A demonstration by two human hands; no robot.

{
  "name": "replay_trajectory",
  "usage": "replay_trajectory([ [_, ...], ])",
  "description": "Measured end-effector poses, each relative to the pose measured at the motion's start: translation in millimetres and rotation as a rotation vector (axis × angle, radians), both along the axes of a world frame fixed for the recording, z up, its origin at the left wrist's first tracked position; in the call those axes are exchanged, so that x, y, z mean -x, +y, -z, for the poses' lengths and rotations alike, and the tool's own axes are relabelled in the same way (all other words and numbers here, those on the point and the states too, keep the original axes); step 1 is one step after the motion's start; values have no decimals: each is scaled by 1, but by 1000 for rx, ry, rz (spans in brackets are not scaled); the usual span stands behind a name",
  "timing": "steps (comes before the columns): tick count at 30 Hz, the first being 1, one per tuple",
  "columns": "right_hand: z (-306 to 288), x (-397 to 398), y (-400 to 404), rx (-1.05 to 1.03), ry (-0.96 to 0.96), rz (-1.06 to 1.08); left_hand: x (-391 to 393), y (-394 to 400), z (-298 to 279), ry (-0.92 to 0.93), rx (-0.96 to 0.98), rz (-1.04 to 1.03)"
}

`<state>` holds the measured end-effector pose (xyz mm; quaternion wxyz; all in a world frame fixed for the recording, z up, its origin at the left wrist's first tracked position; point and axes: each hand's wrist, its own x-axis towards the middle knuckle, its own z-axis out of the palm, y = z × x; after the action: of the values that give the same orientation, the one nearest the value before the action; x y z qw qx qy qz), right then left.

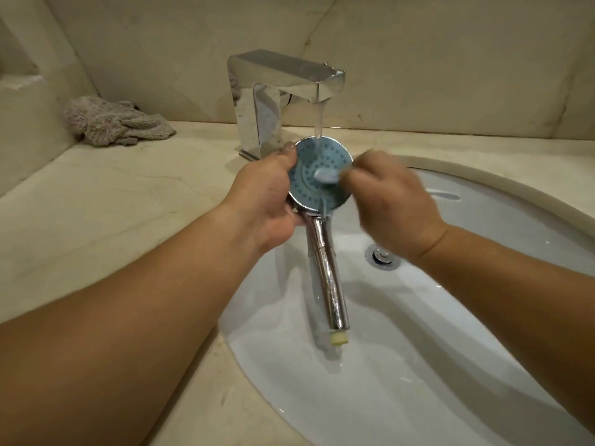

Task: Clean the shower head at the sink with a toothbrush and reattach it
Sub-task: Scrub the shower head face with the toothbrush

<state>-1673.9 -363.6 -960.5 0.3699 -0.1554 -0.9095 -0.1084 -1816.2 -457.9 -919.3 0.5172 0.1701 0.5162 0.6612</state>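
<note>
A chrome shower head with a round blue spray face is held over the white sink, face up under the running tap. My left hand grips the rim of the head from the left, thumb on its upper edge. My right hand, blurred by motion, holds a toothbrush whose bristle end lies on the blue face. The handle of the shower head points toward me, with a yellowish fitting at its end.
A square chrome faucet stands behind the basin with water streaming from its spout. A crumpled grey cloth lies on the beige stone counter at the back left. The drain plug sits in the basin.
</note>
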Motion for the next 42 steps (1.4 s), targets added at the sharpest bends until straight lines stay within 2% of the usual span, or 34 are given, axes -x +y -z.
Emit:
replay_trajectory([
  [2,5,0,-5,-38,-63,-48,1,-1,-1,-7,-8,4],
  [6,-19,-2,8,110,167,97,-1,-2,0,24,-13,16],
  [10,-1,8,-11,26,-20,-15,-2,0,-1,12,-19,22],
  [14,-27,16,0,174,140,96,-1,2,2,32,-17,34],
  [18,-5,19,-15,63,-37,-25,1,3,2,3,8,31],
  [22,-26,18,0,168,129,108,1,3,3,-12,-11,30],
  [26,0,9,-15,72,-56,-35,2,2,1,-23,-4,16],
  [30,-9,-5,4,184,140,131,3,2,2,-26,-12,-14],
  [34,13,-6,-14,102,1,18,6,2,1,-33,-4,-41],
  [38,3,-5,5,220,187,136,6,2,1,-39,-17,-44],
  [42,23,-8,-10,120,-19,34,6,3,4,-19,-2,-54],
])
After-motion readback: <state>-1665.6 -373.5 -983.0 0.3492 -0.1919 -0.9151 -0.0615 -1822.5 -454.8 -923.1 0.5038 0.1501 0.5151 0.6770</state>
